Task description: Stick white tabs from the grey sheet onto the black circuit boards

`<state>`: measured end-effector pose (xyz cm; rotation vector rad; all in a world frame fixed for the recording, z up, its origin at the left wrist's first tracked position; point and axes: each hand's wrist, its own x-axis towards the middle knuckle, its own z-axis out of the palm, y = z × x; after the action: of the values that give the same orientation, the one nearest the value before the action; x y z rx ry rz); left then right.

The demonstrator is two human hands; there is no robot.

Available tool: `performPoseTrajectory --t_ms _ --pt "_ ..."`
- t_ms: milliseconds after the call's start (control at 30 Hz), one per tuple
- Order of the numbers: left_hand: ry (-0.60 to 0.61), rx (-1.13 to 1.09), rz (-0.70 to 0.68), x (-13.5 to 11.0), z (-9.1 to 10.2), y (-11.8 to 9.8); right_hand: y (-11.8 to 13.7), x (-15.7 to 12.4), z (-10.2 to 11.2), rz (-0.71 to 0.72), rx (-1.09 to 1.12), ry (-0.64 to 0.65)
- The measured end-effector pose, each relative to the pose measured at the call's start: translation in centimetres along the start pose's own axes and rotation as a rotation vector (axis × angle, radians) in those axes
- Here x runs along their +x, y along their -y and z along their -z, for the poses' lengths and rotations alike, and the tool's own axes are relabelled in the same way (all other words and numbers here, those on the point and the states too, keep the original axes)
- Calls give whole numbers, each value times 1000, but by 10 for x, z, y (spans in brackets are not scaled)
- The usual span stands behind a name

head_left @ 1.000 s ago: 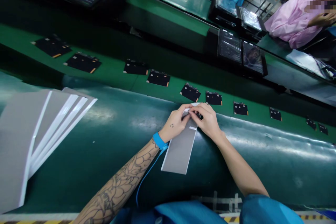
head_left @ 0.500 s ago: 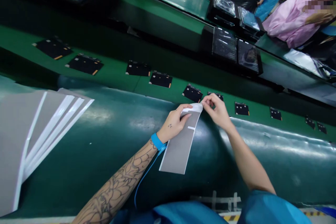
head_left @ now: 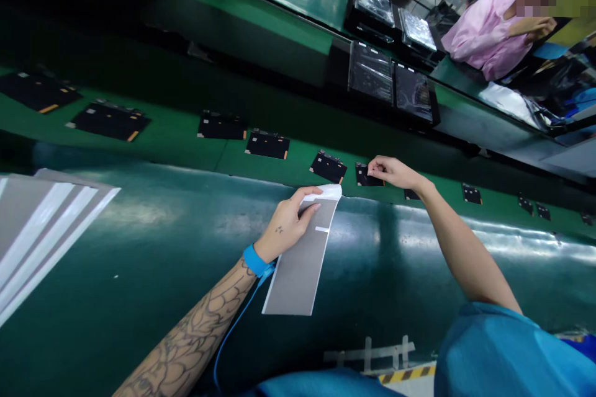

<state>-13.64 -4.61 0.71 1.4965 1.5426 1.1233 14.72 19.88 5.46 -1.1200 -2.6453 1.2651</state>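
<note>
Moved: the right hand is now apart from the grey sheet, farther right than before.
Left hand: the left hand has its grip closed on the grey sheet, near its far end.
Right hand: it is by a black board; I cannot tell if its grip is closed or holds anything.
Grey sheet: it is on the green surface, in the middle, its white far end bent.
Left side: more grey sheets fan out.
</note>
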Motion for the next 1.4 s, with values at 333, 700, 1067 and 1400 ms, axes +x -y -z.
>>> performPoseTrajectory --t_ms 333,700,1067,1400 --pt "0 17 30 -1 0 -1 -13 -1 2 -40 -58 -16" --pt "-15 -16 14 -1 -1 -1 20 -22 -32 -30 222 -509" --pt "-36 -115 12 2 -1 -4 108 -21 -143 314 -24 -475" --pt "-29 -131 -36 5 -3 -1 106 -15 -156 350 -187 -532"
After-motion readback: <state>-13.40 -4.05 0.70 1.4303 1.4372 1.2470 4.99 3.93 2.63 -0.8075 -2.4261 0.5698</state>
